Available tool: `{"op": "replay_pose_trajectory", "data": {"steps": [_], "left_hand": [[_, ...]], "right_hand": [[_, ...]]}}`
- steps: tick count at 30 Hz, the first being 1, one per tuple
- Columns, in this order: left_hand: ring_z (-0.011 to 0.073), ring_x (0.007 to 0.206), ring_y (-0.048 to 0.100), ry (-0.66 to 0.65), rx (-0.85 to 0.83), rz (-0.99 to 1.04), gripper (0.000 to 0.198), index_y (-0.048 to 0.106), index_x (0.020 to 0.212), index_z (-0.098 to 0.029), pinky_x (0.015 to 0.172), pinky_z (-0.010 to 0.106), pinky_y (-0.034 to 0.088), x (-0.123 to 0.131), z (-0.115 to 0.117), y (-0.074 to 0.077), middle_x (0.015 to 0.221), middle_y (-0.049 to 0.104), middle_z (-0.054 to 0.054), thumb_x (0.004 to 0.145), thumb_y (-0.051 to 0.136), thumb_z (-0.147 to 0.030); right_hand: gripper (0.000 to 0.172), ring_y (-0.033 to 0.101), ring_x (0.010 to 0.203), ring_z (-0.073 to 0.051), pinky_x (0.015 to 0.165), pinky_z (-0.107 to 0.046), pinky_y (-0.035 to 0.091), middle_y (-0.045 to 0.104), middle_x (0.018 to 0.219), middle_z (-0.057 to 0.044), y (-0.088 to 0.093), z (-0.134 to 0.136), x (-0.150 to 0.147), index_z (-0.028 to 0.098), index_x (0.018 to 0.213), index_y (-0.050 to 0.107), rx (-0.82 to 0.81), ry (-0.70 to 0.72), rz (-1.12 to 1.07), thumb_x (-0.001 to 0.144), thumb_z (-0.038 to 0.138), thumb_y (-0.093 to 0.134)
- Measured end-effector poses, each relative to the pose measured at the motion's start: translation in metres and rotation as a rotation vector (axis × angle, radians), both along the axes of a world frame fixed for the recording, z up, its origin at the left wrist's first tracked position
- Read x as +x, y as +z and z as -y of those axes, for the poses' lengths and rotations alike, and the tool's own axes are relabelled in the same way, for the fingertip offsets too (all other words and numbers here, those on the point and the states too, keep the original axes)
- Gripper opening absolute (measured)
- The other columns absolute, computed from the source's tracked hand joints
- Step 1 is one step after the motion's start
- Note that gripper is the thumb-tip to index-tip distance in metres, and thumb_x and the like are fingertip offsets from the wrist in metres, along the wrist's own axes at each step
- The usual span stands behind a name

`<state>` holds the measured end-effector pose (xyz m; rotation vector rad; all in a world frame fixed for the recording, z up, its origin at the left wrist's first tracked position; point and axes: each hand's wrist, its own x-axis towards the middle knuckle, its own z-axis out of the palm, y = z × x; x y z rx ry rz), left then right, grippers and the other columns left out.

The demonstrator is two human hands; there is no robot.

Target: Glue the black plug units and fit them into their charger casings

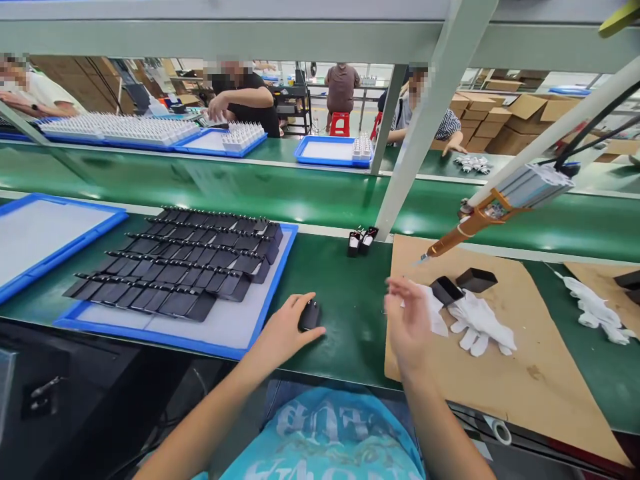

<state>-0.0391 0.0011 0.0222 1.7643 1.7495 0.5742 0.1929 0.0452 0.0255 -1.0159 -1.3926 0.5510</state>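
Head view: left hand grasps black part near worktop's front edge; right hand released, empty. Risk: part could slip off the edge.

1. The person's light-blue shirt bears large pale characters across the chest, seen upside down and too distorted to read.
2. No other lettering is legible.

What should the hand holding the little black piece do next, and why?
Probably lift the small black part and carry it toward the right hand. The left hand already has its fingers around it on the green bench, while the right hand is open and empty above the cardboard sheet.
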Motion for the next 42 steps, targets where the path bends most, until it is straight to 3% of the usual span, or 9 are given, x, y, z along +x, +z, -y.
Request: {"op": "replay_pose_trajectory", "data": {"steps": [2,4,8,10,13,18,24,37,42], "left_hand": [[0.0226,0.095,0.066,0.042,0.008,0.168,0.063,0.051,0.129,-0.024,0.073,0.036,0.061,0.015,0.011,-0.008,0.129,0.051,0.011,0.073,0.073,-0.043],[0.018,0.088,0.065,0.047,-0.013,0.346,0.058,0.051,0.125,-0.025,0.064,0.031,0.061,0.026,0.021,-0.015,0.131,0.046,0.01,0.074,0.073,-0.04],[0.0171,0.092,0.065,0.001,-0.13,0.658,0.056,0.047,0.132,-0.026,0.069,0.031,0.062,0.03,0.03,-0.023,0.135,0.048,0.011,0.08,0.067,-0.035],[0.0182,0.092,0.066,0.004,-0.231,0.823,0.058,0.045,0.137,-0.024,0.074,0.033,0.062,0.028,0.028,-0.025,0.119,0.06,0.01,0.084,0.062,-0.038],[0.0194,0.088,0.067,0.09,-0.325,0.99,0.053,0.053,0.133,-0.019,0.075,0.034,0.062,0.027,0.022,-0.028,0.095,0.068,0.008,0.088,0.055,-0.048],[0.0157,0.078,0.067,0.187,-0.322,1.035,0.048,0.064,0.118,-0.019,0.071,0.031,0.062,0.032,0.013,-0.03,0.095,0.069,0.007,0.086,0.056,-0.054],[0.0142,0.073,0.067,0.144,-0.319,1.014,0.043,0.065,0.114,-0.018,0.066,0.029,0.062,0.03,0.009,-0.032,0.088,0.068,0.004,0.086,0.059,-0.051],[0.0129,0.06,0.067,0.129,-0.204,0.966,0.028,0.063,0.103,-0.019,0.058,0.025,0.06,0.037,0.007,-0.039,0.078,0.069,0.001,0.091,0.053,-0.042],[0.013,0.059,0.067,0.116,-0.25,0.972,0.028,0.062,0.103,-0.019,0.058,0.025,0.06,0.036,0.004,-0.039,0.074,0.069,0.0,0.091,0.053,-0.042]], "right_hand": [[0.02,0.065,0.103,-0.02,0.091,-0.039,0.055,0.068,0.107,-0.008,-0.008,0.018,-0.016,0.025,0.106,0.066,-0.022,0.234,0.253,0.088,0.022,0.058],[0.016,0.068,0.1,-0.02,0.086,-0.036,0.058,0.07,0.106,-0.008,-0.016,0.031,-0.029,0.024,0.1,0.07,-0.003,0.334,0.396,0.088,0.022,0.059],[0.019,0.07,0.1,-0.019,0.086,-0.035,0.06,0.073,0.108,-0.008,-0.031,0.041,-0.035,0.024,0.1,0.071,0.026,0.313,0.395,0.09,0.019,0.056],[0.02,0.07,0.102,-0.02,0.087,-0.036,0.06,0.073,0.11,-0.008,-0.035,0.041,-0.033,0.024,0.103,0.071,0.035,0.31,0.388,0.089,0.017,0.057],[0.024,0.07,0.101,-0.021,0.085,-0.039,0.061,0.074,0.112,-0.008,-0.039,0.041,-0.03,0.026,0.108,0.07,0.088,0.299,0.414,0.089,0.017,0.059],[0.036,0.071,0.1,-0.023,0.084,-0.042,0.062,0.074,0.113,-0.006,-0.045,0.044,-0.029,0.03,0.119,0.068,0.186,0.25,0.504,0.085,0.018,0.064],[0.053,0.069,0.109,-0.023,0.088,-0.043,0.062,0.071,0.122,-0.006,-0.053,0.048,-0.026,0.03,0.135,0.055,0.208,0.248,0.624,0.085,0.016,0.064],[0.07,0.057,0.128,-0.026,0.095,-0.04,0.058,0.054,0.142,-0.013,-0.045,0.062,-0.024,0.02,0.153,0.025,0.184,0.246,0.933,0.09,0.015,0.055],[0.068,0.061,0.123,-0.024,0.093,-0.038,0.057,0.056,0.14,-0.013,-0.043,0.061,-0.023,0.017,0.152,0.027,0.219,0.224,0.998,0.09,0.016,0.055]]}}
